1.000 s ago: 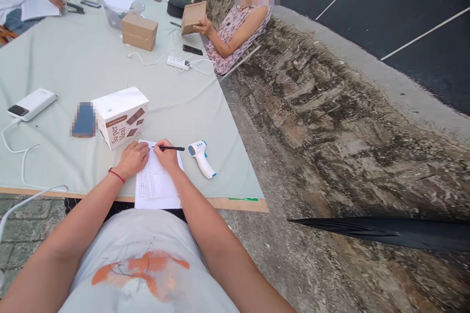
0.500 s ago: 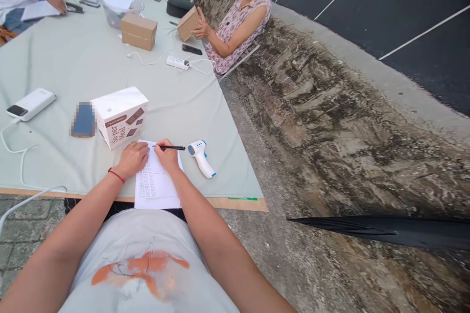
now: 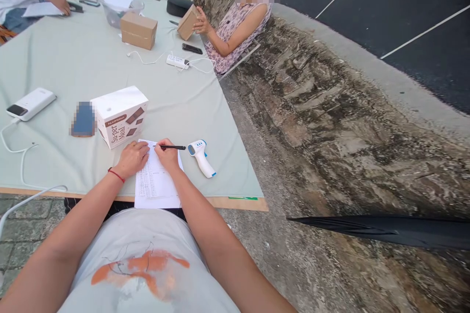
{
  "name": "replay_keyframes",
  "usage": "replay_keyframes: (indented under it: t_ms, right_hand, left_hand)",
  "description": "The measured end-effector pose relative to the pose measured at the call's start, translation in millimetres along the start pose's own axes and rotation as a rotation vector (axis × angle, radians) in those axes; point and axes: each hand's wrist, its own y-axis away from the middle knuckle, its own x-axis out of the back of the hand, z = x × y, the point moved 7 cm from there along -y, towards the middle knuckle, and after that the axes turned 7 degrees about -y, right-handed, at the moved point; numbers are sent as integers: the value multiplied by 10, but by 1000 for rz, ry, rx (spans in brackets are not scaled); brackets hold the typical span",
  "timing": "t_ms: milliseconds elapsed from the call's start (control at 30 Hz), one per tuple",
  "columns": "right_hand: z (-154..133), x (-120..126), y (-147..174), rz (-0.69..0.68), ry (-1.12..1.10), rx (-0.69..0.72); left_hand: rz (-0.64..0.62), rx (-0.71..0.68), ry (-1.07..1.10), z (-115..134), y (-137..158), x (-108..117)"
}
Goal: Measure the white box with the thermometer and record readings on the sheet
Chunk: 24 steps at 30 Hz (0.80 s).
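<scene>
A sheet of paper (image 3: pixel 154 183) covered with rows of handwriting lies at the near edge of the table, on another white sheet. My left hand (image 3: pixel 133 158) rests flat on its upper left side, fingers stretched out, a red cord round the wrist. Between the fingers of my right hand (image 3: pixel 167 155) is a black pen (image 3: pixel 174 147), its tip at the upper part of the paper and its back end pointing right. Just beyond my left hand stands a white Su-per Meal box (image 3: pixel 121 117). Right of the pen lies a white and blue infrared thermometer (image 3: pixel 201 158).
On the table (image 3: pixel 66 156) are a white power bank (image 3: pixel 31 104) with a cable, a blurred blue object (image 3: pixel 83 120), a power strip (image 3: pixel 177 61), a phone (image 3: pixel 192 49) and a cardboard box (image 3: pixel 138 31). A person at the right holds another carton (image 3: pixel 187 23). Two other people sit farther off.
Both my hands and the pen stay nearly in place on the paper. The person at the right has shifted the carton and hands slightly; the far left person's hand moved slightly right.
</scene>
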Motion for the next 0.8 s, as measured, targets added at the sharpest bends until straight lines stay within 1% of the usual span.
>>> replay_keyframes:
  t_ms: [167, 333, 633, 800]
  right_hand:
    - [-8, 46, -4, 49, -93, 18]
    - [11, 66, -7, 64, -151, 7]
    - [34, 51, -7, 50, -157, -18]
    - [23, 57, -4, 61, -142, -4]
  left_hand:
    - [-2, -1, 10, 5, 3, 6]
    - [2, -1, 12, 18, 0, 36]
    - [32, -6, 35, 14, -3, 62]
    - [44, -13, 49, 13, -5, 64]
